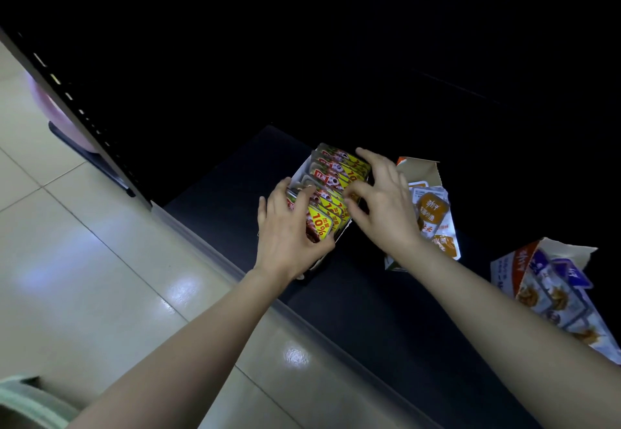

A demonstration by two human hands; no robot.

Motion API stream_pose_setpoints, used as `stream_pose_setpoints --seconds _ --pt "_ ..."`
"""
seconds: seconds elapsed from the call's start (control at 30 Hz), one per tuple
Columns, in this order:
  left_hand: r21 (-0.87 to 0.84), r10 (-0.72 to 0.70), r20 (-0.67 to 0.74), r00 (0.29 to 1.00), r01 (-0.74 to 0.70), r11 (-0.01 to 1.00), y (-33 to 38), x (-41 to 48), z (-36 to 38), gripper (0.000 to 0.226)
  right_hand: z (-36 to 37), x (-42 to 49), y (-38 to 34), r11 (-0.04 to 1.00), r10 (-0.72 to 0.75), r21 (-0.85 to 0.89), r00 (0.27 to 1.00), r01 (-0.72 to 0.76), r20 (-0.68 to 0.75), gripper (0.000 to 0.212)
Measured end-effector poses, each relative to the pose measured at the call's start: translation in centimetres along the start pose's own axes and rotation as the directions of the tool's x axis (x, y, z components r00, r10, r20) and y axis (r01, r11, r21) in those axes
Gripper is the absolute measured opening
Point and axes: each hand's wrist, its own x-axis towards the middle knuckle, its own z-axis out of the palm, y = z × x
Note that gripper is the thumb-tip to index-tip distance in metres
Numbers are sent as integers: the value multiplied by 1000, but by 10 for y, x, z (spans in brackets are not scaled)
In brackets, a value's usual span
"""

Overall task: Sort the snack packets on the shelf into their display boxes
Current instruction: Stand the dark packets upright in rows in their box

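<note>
Two bare hands work at one display box on a dark shelf [232, 200], centre of the frame. Item one: white display box [300, 170], open-topped, standing on the shelf near its front edge, filled with a front-to-back row of red-and-yellow snack packets [337, 173] standing on edge, each marked "10%". Left hand [289, 230]: fingers curled over the tops of the nearest packets, thumb under their near face, holding that front bunch. Right hand [386, 206]: spread wide along the row's right side, forefinger reaching the farthest packets, thumb touching the middle of the row; the remaining fingers bend down beside the box. Item two: torn-open carton [424, 169] just right of the first box, partly behind the right hand, holding orange-labelled packets [432, 210]. Item three: second torn carton [510, 265] at the right edge of the frame, well apart from the others, with blue-and-white packets [557, 280] spilling from it. Surroundings: glossy tiled floor [84, 260] at left; shelf upright [64, 95] in the upper left; pale green sleeve [27, 401] at the lower left corner.
</note>
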Motion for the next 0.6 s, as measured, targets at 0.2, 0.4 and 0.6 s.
stream_pose_setpoints --seconds 0.2,0.4,0.6 --pt "-43 35 -12 999 -35 998 -5 -4 -5 85 2 11 -8 981 168 -130 960 -141 226 32" --pt "-102 41 13 999 -40 994 -8 -5 -6 84 0 23 -11 977 209 -48 895 -208 393 26" --pt "-63 35 18 999 -33 997 -6 -5 -5 91 7 20 -17 926 261 248 957 -286 129 6"
